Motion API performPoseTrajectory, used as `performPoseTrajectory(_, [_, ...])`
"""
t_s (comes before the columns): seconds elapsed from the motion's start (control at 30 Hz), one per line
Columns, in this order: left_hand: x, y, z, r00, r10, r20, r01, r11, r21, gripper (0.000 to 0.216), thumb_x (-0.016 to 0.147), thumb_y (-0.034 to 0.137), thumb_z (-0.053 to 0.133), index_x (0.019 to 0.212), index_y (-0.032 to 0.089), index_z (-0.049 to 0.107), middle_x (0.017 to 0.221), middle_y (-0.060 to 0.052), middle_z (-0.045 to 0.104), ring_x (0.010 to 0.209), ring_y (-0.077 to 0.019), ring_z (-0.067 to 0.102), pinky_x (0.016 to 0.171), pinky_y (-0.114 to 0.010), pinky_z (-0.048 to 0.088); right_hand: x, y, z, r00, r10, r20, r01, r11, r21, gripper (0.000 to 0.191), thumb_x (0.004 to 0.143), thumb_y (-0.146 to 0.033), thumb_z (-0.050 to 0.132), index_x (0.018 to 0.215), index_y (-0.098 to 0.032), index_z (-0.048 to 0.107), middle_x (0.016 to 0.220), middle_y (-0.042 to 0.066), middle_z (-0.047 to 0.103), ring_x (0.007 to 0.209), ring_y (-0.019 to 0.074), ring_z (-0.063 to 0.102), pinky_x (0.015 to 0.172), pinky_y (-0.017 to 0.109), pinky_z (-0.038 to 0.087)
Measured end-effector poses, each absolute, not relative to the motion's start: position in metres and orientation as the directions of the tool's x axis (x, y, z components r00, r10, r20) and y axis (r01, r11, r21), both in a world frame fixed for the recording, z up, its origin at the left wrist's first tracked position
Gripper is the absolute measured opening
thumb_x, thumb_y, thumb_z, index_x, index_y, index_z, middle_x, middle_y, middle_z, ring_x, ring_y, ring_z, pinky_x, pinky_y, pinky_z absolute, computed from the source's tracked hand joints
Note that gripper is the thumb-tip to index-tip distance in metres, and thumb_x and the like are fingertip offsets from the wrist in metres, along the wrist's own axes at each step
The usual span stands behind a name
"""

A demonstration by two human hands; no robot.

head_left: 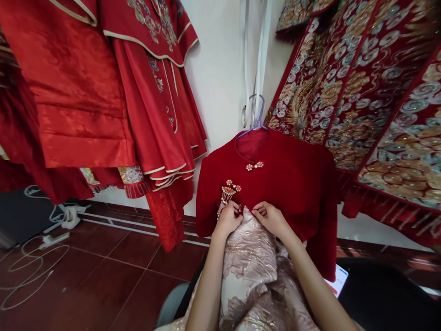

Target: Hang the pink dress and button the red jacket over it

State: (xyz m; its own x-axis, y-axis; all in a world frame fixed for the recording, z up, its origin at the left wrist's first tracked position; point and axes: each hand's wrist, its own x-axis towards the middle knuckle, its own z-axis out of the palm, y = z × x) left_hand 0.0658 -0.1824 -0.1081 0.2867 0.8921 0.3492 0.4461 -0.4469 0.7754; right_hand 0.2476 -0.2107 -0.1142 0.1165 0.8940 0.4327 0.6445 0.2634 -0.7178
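A dark red velvet jacket (292, 179) hangs on a purple hanger (257, 120) in front of me, with a pearl clasp at the collar and a beaded brooch (229, 191) on its front. My left hand (228, 218) pinches the jacket's front edge just below the brooch. My right hand (270, 217) pinches the same edge a little to the right, fingers pressed together. Between and under my arms lies pale pink brocade fabric (251, 271), its top reaching up to my fingers.
Bright red satin garments (113, 92) hang on the left wall. Heavily embroidered red and gold robes (372, 92) hang at the right. White cables and a power strip (55, 240) lie on the dark red floor at left. A black chair back (389, 294) stands at lower right.
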Motion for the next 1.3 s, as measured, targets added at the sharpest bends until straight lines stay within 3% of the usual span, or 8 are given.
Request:
performPoseTrajectory(0.17, [0.069,-0.184,-0.109,0.298,0.896,0.329,0.446,-0.436,0.782,0.023,0.068,0.008,0.061,0.088,0.018,0.053,0.074,0.001,0.059,0.066,-0.012,0.057,0.067,-0.025,0.044,0.248,-0.217,-0.106,0.11,0.923,0.37,0.63,0.223,-0.744,0.01,0.072,-0.025,0.064,0.08,-0.019,0.064,0.074,0.003,0.069,0.068,0.0164,0.065,0.067,0.029,0.051])
performPoseTrajectory(0.33, [0.067,-0.177,-0.109,0.299,0.92,0.252,0.309,-0.343,0.887,0.025,0.067,0.008,0.061,0.09,0.016,0.056,0.079,-0.001,0.062,0.063,-0.0094,0.057,0.061,-0.021,0.045,0.25,-0.228,-0.089,0.053,0.959,0.278,0.467,0.222,-0.856,0.017,0.072,-0.031,0.067,0.083,-0.019,0.07,0.08,0.004,0.071,0.076,0.017,0.067,0.076,0.031,0.053])
performPoseTrajectory(0.47, [0.068,-0.177,-0.109,0.321,0.901,0.291,0.312,-0.391,0.866,0.025,0.067,0.009,0.062,0.09,0.015,0.058,0.077,-0.001,0.064,0.066,-0.0113,0.059,0.061,-0.021,0.045,0.232,-0.233,-0.081,-0.011,0.953,0.304,0.332,0.29,-0.898,0.026,0.074,-0.037,0.066,0.091,-0.019,0.071,0.083,0.004,0.072,0.077,0.0163,0.067,0.075,0.029,0.053])
performPoseTrajectory(0.6, [0.068,-0.179,-0.109,0.252,0.918,0.306,0.368,-0.383,0.847,0.018,0.066,0.012,0.064,0.083,0.015,0.06,0.067,0.001,0.062,0.059,-0.0114,0.056,0.057,-0.022,0.042,0.207,-0.225,-0.09,0.064,0.908,0.414,0.409,0.355,-0.841,0.022,0.077,-0.033,0.061,0.091,-0.019,0.071,0.083,0.005,0.07,0.074,0.0162,0.066,0.072,0.029,0.054])
performPoseTrajectory(0.77, [0.071,-0.171,-0.115,0.173,0.949,0.263,0.244,-0.3,0.922,0.013,0.067,0.004,0.061,0.077,0.012,0.063,0.073,-0.003,0.066,0.063,-0.0106,0.06,0.06,-0.022,0.047,0.198,-0.208,-0.111,0.198,0.815,0.545,0.567,0.358,-0.742,0.025,0.082,-0.031,0.053,0.094,-0.018,0.071,0.09,0.009,0.067,0.072,0.0184,0.063,0.071,0.033,0.054])
performPoseTrajectory(1.1, [0.072,-0.162,-0.122,0.098,0.973,0.21,0.068,-0.217,0.974,0.017,0.065,0.001,0.065,0.078,0.01,0.07,0.076,-0.007,0.072,0.067,-0.0125,0.065,0.072,-0.027,0.053,0.2,-0.211,-0.119,0.173,0.796,0.58,0.629,0.364,-0.687,0.027,0.088,-0.029,0.049,0.102,-0.018,0.069,0.094,0.01,0.063,0.081,0.0201,0.061,0.077,0.034,0.052])
performPoseTrajectory(1.3, [0.067,-0.167,-0.118,0.153,0.978,0.145,-0.059,-0.137,0.989,0.016,0.068,0.015,0.07,0.084,0.011,0.073,0.081,-0.009,0.074,0.066,-0.0144,0.067,0.068,-0.028,0.054,0.195,-0.213,-0.122,0.189,0.764,0.616,0.663,0.363,-0.654,0.029,0.09,-0.029,0.047,0.107,-0.017,0.068,0.097,0.01,0.062,0.088,0.0218,0.059,0.08,0.035,0.051])
